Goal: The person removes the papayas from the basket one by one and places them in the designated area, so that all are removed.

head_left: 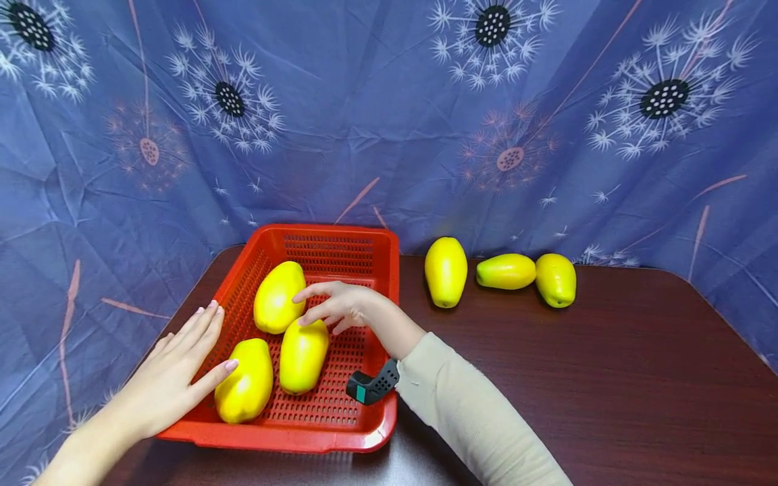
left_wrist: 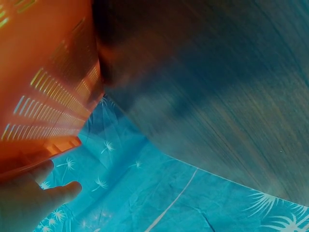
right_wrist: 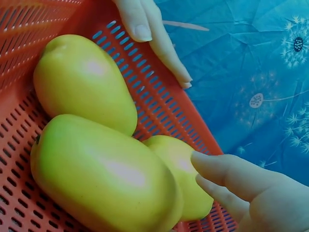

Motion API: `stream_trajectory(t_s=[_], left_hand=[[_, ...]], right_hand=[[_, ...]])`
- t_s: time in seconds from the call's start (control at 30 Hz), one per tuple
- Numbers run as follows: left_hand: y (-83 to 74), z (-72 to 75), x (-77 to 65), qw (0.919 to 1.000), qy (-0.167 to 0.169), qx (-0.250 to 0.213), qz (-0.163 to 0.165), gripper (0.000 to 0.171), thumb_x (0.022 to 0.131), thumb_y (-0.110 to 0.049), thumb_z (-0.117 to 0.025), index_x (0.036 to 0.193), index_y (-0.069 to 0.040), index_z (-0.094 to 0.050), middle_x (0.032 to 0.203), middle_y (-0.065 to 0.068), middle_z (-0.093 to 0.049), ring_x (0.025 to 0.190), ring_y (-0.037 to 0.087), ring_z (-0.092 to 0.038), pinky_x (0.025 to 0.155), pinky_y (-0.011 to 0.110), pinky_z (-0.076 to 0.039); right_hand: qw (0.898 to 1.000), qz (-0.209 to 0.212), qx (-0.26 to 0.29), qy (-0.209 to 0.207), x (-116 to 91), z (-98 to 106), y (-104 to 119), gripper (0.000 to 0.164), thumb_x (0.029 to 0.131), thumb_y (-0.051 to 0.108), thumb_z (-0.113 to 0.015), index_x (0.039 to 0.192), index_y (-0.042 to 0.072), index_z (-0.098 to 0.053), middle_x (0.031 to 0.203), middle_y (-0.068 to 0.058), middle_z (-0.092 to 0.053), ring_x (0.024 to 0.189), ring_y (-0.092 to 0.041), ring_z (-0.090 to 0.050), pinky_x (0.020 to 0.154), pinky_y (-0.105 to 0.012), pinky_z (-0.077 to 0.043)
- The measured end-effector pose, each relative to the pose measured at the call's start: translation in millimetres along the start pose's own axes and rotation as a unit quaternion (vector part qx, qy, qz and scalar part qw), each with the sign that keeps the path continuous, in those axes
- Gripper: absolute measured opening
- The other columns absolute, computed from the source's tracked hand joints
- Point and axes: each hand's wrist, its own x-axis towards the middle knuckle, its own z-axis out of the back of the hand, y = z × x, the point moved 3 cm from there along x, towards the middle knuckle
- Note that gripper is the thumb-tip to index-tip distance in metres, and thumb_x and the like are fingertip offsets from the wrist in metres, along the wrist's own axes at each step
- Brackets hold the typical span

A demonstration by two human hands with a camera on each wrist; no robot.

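Observation:
Three yellow papayas lie in the red plastic basket point(head_left: 392, 270): one at the back point(head_left: 278, 297), a papaya in the middle point(head_left: 304, 359) and a papaya at the front left point(head_left: 245, 383). My right hand point(head_left: 343, 307) hovers inside the basket, its fingers spread and loosely bent above the back and middle papayas. Nothing is held between them; whether a fingertip touches a papaya, I cannot tell. Over the basket's left rim lies my left hand point(head_left: 176, 374), fingers straight, thumb reaching inward near the front papaya. In the left wrist view, the left fingers point(left_wrist: 63, 191) show beside the basket's outer wall.
To the right of the basket, three more yellow fruits stand along the back of the dark wooden table point(head_left: 577, 378): an upright papaya point(head_left: 446, 273), a sideways one point(head_left: 506, 272) and another point(head_left: 556, 280) touching it. A blue dandelion-print cloth point(head_left: 377, 121) hangs behind.

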Motion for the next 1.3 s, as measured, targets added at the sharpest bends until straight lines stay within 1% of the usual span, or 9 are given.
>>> stream_trajectory(t_s=[0.13, 0.23, 0.4, 0.53, 0.73, 0.87, 1.13, 1.3], left_hand=[[0.9, 1.3, 0.9, 1.0, 0.004, 0.0, 0.0, 0.077, 0.092, -0.042, -0.054, 0.148, -0.002, -0.019, 0.155, 0.015, -0.012, 0.142, 0.029, -0.004, 0.104, 0.064, -0.008], [2.2, 3.2, -0.1, 1.0, 0.0, 0.003, -0.002, 0.076, 0.092, -0.041, -0.054, 0.147, -0.001, -0.02, 0.155, 0.014, -0.011, 0.142, 0.028, -0.003, 0.105, 0.064, -0.006], [3.4, 4.1, -2.7, 1.0, -0.005, 0.005, -0.005, 0.076, 0.092, -0.04, -0.054, 0.148, -0.002, -0.019, 0.155, 0.014, -0.011, 0.142, 0.026, -0.002, 0.105, 0.063, -0.005], [2.6, 3.5, -2.2, 1.0, -0.007, 0.001, -0.006, 0.076, 0.092, -0.04, -0.054, 0.148, -0.002, -0.019, 0.155, 0.014, -0.01, 0.142, 0.026, -0.002, 0.105, 0.063, -0.005], [2.0, 2.5, -1.5, 1.0, -0.007, 0.0, -0.006, 0.076, 0.092, -0.04, -0.055, 0.148, -0.002, -0.02, 0.155, 0.014, -0.011, 0.142, 0.027, -0.002, 0.105, 0.063, -0.006], [1.6, 1.3, -1.8, 0.9999, -0.008, -0.001, -0.007, 0.076, 0.092, -0.04, -0.055, 0.148, -0.002, -0.02, 0.155, 0.014, -0.011, 0.142, 0.027, -0.003, 0.104, 0.064, -0.007], [1.8, -0.4, -1.9, 0.9997, -0.019, 0.007, -0.016, 0.076, 0.091, -0.04, -0.056, 0.148, -0.003, -0.021, 0.155, 0.013, -0.011, 0.142, 0.027, -0.003, 0.104, 0.065, -0.008], [1.1, -0.9, -1.3, 0.9996, -0.021, 0.006, -0.019, 0.076, 0.091, -0.04, -0.056, 0.148, -0.003, -0.021, 0.155, 0.013, -0.012, 0.142, 0.027, -0.004, 0.103, 0.065, -0.011]], right_hand=[[0.999, -0.013, -0.021, 0.022, -0.7, -2.4, -0.6, 0.044, 0.081, 0.013, -0.073, 0.122, 0.021, -0.058, 0.134, -0.007, -0.04, 0.113, -0.036, -0.049, 0.088, -0.049, -0.045], [0.999, -0.017, -0.03, 0.04, -0.5, -6.1, 0.0, 0.046, 0.08, 0.012, -0.073, 0.122, 0.021, -0.057, 0.13, -0.005, -0.041, 0.113, -0.036, -0.047, 0.086, -0.05, -0.047], [0.996, -0.03, -0.036, 0.073, 0.3, -12.2, -0.4, 0.048, 0.08, 0.009, -0.072, 0.122, 0.021, -0.054, 0.124, -0.004, -0.04, 0.108, -0.033, -0.047, 0.084, -0.054, -0.047], [0.995, -0.038, -0.037, 0.088, -0.2, -13.8, -1.4, 0.048, 0.08, 0.006, -0.071, 0.122, 0.021, -0.052, 0.12, -0.004, -0.042, 0.104, -0.031, -0.048, 0.082, -0.053, -0.048], [0.995, -0.033, -0.036, 0.092, -1.0, -13.9, -2.3, 0.049, 0.081, 0.003, -0.07, 0.123, 0.018, -0.051, 0.117, -0.004, -0.042, 0.096, -0.027, -0.052, 0.077, -0.046, -0.052], [0.994, -0.032, -0.039, 0.096, -1.0, -14.3, -3.1, 0.05, 0.081, 0.002, -0.07, 0.125, 0.017, -0.051, 0.118, -0.004, -0.042, 0.09, -0.025, -0.055, 0.076, -0.045, -0.053], [0.993, -0.023, -0.057, 0.097, 0.6, -15.4, -3.4, 0.051, 0.081, 0.003, -0.07, 0.127, 0.018, -0.051, 0.121, -0.003, -0.04, 0.093, -0.024, -0.054, 0.077, -0.044, -0.052], [0.994, -0.013, -0.055, 0.09, -0.4, -14.6, -3.6, 0.052, 0.081, 0.002, -0.07, 0.127, 0.016, -0.051, 0.122, -0.004, -0.04, 0.095, -0.025, -0.053, 0.078, -0.044, -0.052]])
